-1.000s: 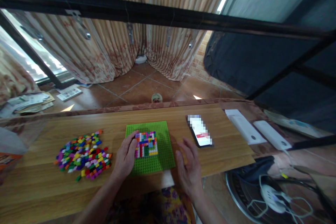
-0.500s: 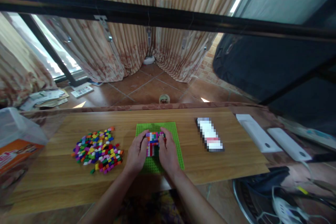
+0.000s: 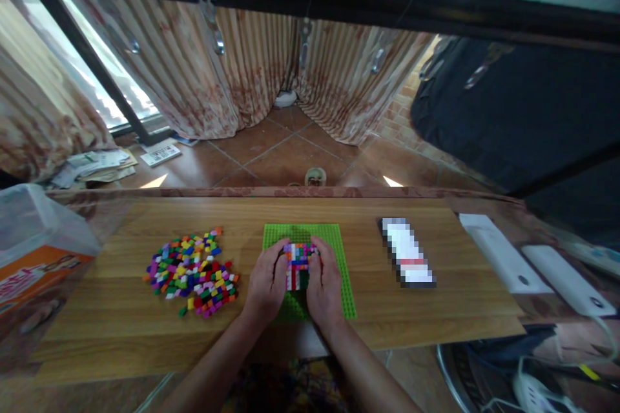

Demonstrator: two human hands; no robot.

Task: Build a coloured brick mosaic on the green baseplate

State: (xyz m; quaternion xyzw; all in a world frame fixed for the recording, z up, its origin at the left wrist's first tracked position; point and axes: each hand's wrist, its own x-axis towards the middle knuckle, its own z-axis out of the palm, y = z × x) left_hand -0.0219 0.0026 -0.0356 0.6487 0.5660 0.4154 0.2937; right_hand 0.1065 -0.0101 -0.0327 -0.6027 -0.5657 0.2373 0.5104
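A patch of small multicoloured toy bricks [image 3: 298, 258] sits on the green studded baseplate [image 3: 346, 293]. My left hand [image 3: 266, 279] is curved against its left side, thumb and fingers along the edge. On the opposite side, my right hand [image 3: 325, 282] cups the bricks the same way, so they are held between both hands. My palms and fingers hide the patch's side edges. Left of the baseplate lies a loose pile of small coloured bricks [image 3: 194, 274], which neither hand touches.
A phone [image 3: 407, 255] with a blurred-out screen lies on the wooden table [image 3: 159, 348], right of the baseplate. Two white power banks or adapters [image 3: 504, 255] rest beyond the table's right end. At the left edge stands a clear plastic tub [image 3: 46, 232] with an orange label.
The whole view has shifted, so the table and things on it appear slightly farther right. Both hands stay around the brick patch with little visible movement.
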